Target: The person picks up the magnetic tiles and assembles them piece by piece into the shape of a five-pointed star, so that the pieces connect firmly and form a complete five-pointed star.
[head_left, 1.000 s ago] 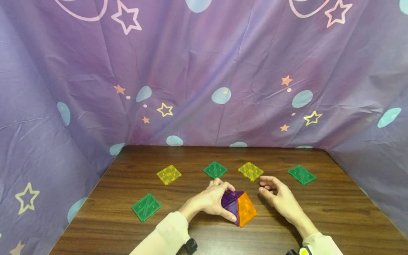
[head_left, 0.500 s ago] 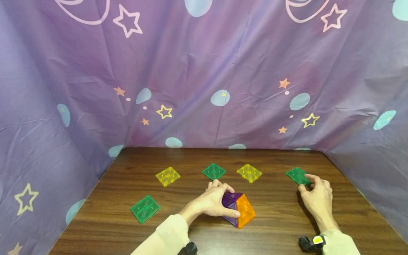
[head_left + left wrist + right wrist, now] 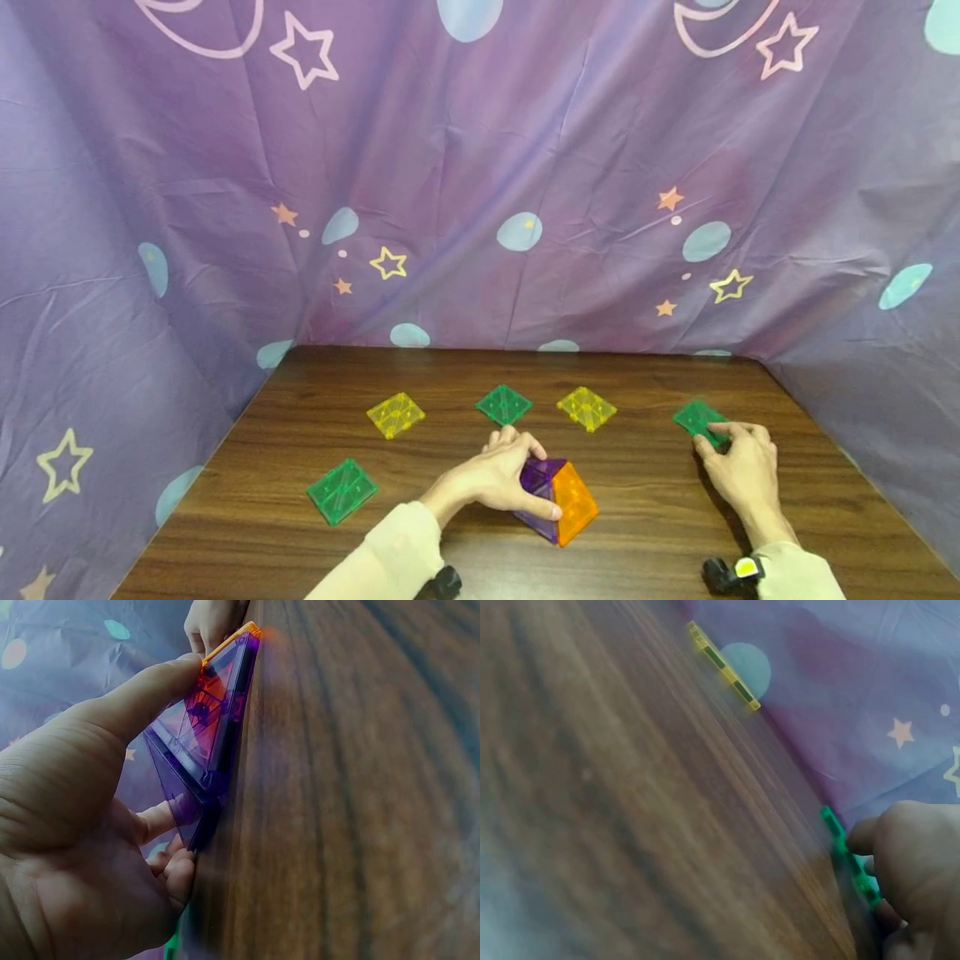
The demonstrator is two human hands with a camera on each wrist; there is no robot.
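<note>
My left hand (image 3: pixel 498 477) holds a small pyramid-like shape of see-through magnetic tiles. Its purple tiles (image 3: pixel 538 477) face the palm, while an orange tile (image 3: pixel 574 503) forms the right side. In the left wrist view, the thumb presses the upper edge of the purple part (image 3: pixel 214 712) and the fingers reach round behind it. At the right of the table, my right hand (image 3: pixel 744 467) pinches a green square tile (image 3: pixel 693 417) at its near corner with thumb and forefinger. The right wrist view shows this green tile (image 3: pixel 844 851) edge-on, partly covered by the fingers.
Flat on the brown wooden table (image 3: pixel 637 550) lie a green tile (image 3: pixel 504 405) and a yellow tile (image 3: pixel 587 409) behind the shape. Another yellow tile (image 3: pixel 396 415) and a green tile (image 3: pixel 342 492) lie at the left. A purple patterned cloth (image 3: pixel 450 167) hangs behind.
My right hand has moved right, from beside the pyramid-like shape to the far-right green tile, and taken hold of it. The left hand keeps its hold; the shape has shifted slightly toward me.
</note>
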